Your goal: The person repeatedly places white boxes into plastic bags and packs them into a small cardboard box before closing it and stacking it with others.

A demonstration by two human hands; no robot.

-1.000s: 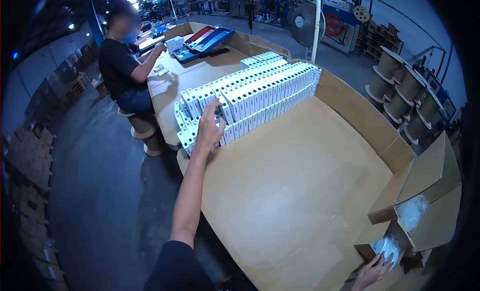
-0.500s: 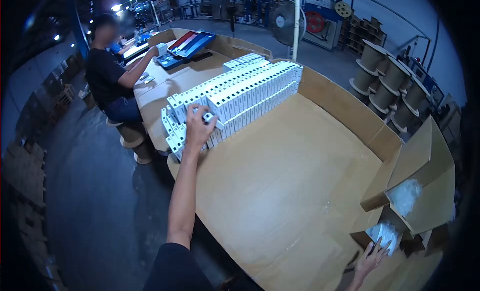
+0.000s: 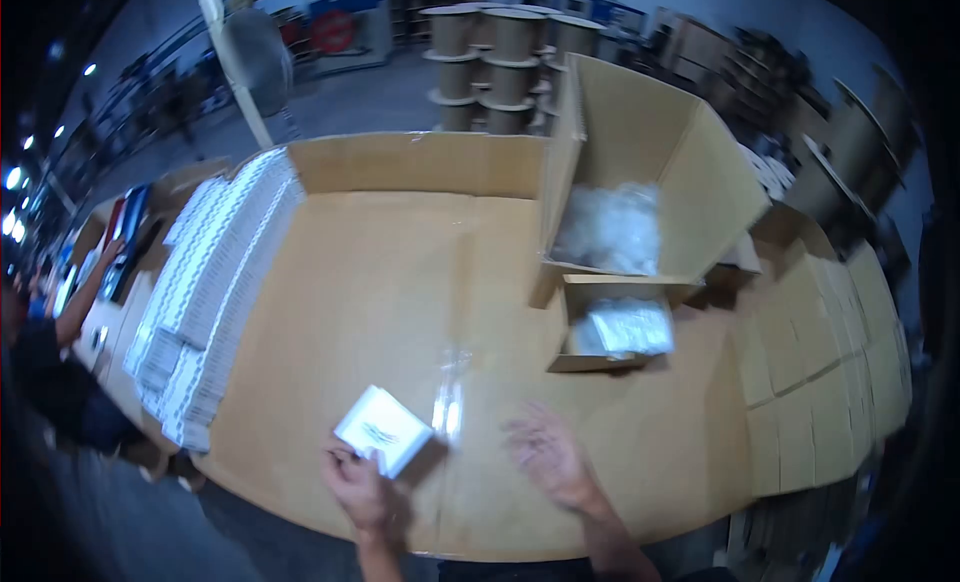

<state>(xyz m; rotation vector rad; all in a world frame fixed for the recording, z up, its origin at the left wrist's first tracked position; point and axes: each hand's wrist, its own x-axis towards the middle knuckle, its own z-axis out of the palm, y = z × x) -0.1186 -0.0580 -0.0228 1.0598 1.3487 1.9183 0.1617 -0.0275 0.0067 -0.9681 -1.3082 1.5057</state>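
My left hand point(image 3: 358, 490) grips a small flat white box point(image 3: 392, 422) by its near edge, fingers closed around it, over the cardboard-covered table point(image 3: 340, 282). Dark print marks the box's upper face. To the right, my right hand point(image 3: 548, 460) is held above the cardboard with its fingers apart and nothing in it, somewhat smeared by motion. Beyond that hand stands a small open carton point(image 3: 562, 327), with a clear plastic-wrapped white item point(image 3: 632, 327) inside. Long rows of white boxes point(image 3: 215, 272) stand along the table's left side.
A large open carton point(image 3: 700, 172) holding clear plastic bags point(image 3: 610, 227) rises behind the small one. Flat cardboard pieces point(image 3: 820, 382) lie at the right. A cardboard wall point(image 3: 415, 164) borders the far edge. A co-worker point(image 3: 60, 372) sits at the left, beside the rows.
The view has swung right. My left hand has left the rows with a white box and brought it over the table's front. My right hand has come away from the small carton.
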